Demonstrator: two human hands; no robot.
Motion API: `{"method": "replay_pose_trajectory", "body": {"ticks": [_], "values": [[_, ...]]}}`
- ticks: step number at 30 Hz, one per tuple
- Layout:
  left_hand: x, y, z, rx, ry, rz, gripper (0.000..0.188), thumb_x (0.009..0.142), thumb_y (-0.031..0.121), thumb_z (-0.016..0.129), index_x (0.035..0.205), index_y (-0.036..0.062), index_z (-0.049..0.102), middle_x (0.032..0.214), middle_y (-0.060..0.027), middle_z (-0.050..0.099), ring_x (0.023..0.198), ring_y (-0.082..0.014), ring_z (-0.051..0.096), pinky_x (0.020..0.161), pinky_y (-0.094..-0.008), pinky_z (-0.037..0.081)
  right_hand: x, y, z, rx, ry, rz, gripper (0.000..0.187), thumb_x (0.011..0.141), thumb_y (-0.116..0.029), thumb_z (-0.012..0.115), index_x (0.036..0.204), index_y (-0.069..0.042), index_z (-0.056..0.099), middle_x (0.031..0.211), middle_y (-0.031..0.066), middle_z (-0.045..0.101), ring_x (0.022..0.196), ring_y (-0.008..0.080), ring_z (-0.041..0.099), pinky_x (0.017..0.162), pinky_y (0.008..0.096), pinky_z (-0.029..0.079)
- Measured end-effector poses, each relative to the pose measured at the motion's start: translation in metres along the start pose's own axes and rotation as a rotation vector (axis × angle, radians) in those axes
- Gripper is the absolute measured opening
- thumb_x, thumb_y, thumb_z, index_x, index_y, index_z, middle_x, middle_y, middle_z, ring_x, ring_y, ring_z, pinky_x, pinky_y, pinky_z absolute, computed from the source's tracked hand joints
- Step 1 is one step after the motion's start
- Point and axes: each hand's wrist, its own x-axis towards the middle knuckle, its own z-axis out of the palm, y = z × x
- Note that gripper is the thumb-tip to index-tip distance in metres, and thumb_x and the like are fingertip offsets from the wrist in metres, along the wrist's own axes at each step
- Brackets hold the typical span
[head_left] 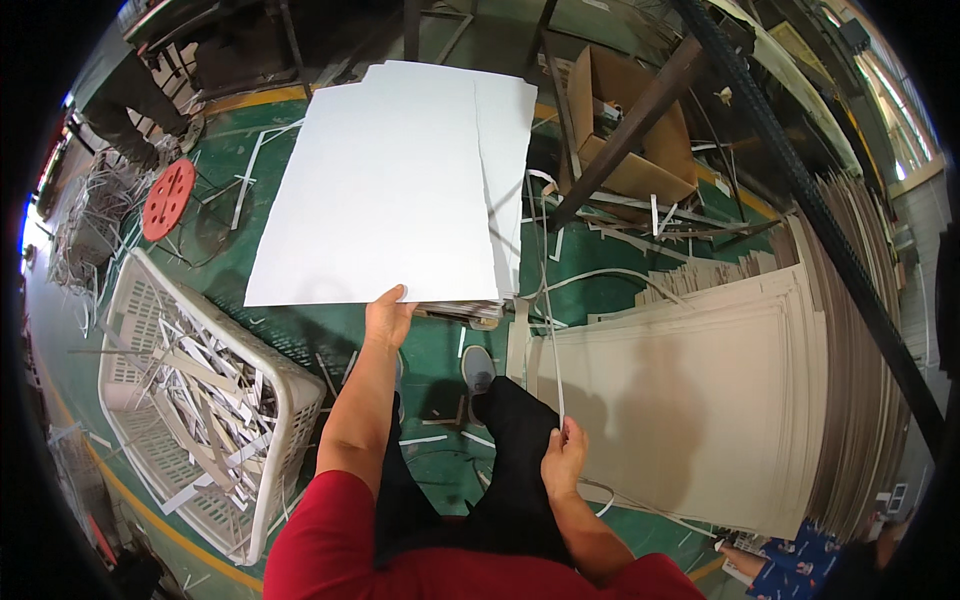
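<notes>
A stack of large white cardboard sheets (390,190) lies ahead of me, its top sheet set askew over the ones below. My left hand (388,316) pinches the near edge of that top sheet, thumb on top and the other fingers mostly hidden. Lower right, my right hand (565,455) is closed round a thin pale strap (556,365). The strap rises from the hand toward the stack's right side. My right hand is beside a tall pile of grey-brown cardboard sheets (690,400) standing on edge.
A white plastic crate (285,450) full of cut strips stands at left, near a red round stool (168,200). Dark metal bars (640,125) slant past an open cardboard box (640,165). Scraps litter the green floor. Other people show at upper left and lower right.
</notes>
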Motion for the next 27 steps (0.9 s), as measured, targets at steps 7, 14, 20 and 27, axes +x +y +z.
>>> {"method": "replay_pose_trajectory", "body": {"ticks": [7, 14, 20, 27], "values": [[0.019, -0.007, -0.011, -0.023, -0.046, -0.051, 0.027, 0.082, 0.000, 0.051, 0.107, -0.0062, 0.045, 0.106, -0.0138, 0.051, 0.103, -0.0304, 0.050, 0.092, -0.0449, 0.041, 0.017, 0.020, 0.004, 0.043, 0.034, 0.017, 0.025, 0.084, -0.009, 0.054, 0.107, 0.001, 0.053, 0.092, 0.0164, 0.055, 0.086, 0.0286, 0.053, 0.079, 0.0365, 0.041], [-0.014, 0.022, 0.040, 0.002, -0.203, 0.027, 0.032, 0.081, -0.001, 0.055, 0.112, -0.0004, 0.048, 0.108, -0.0108, 0.054, 0.101, -0.0252, 0.053, 0.090, -0.0413, 0.044, 0.074, 0.083, 0.016, 0.319, 0.022, 0.506, 0.023, 0.086, -0.012, 0.049, 0.102, 0.004, 0.056, 0.087, 0.0174, 0.061, 0.078, 0.0267, 0.058, 0.072, 0.0343, 0.044], [-0.013, 0.022, 0.034, 0.055, -0.250, -0.015, 0.028, 0.080, -0.002, 0.056, 0.108, 0.0017, 0.051, 0.099, -0.0092, 0.058, 0.092, -0.0233, 0.057, 0.080, -0.0387, 0.049, 0.072, 0.168, 0.032, -0.237, -0.436, 0.332, 0.038, 0.076, -0.022, 0.059, 0.106, 0.003, 0.060, 0.094, 0.0262, 0.061, 0.088, 0.0377, 0.060, 0.076, 0.0397, 0.046], [-0.001, -0.014, 0.020, 0.111, -0.116, -0.051, 0.041, 0.082, -0.001, 0.052, 0.121, -0.0002, 0.040, 0.111, -0.0126, 0.052, 0.102, -0.0241, 0.053, 0.082, -0.0391, 0.048, 0.075, 0.146, 0.035, -0.266, -0.184, 0.255, 0.040, 0.077, -0.020, 0.060, 0.110, 0.003, 0.055, 0.100, 0.0230, 0.061, 0.092, 0.0327, 0.060, 0.081, 0.0373, 0.046]]}}
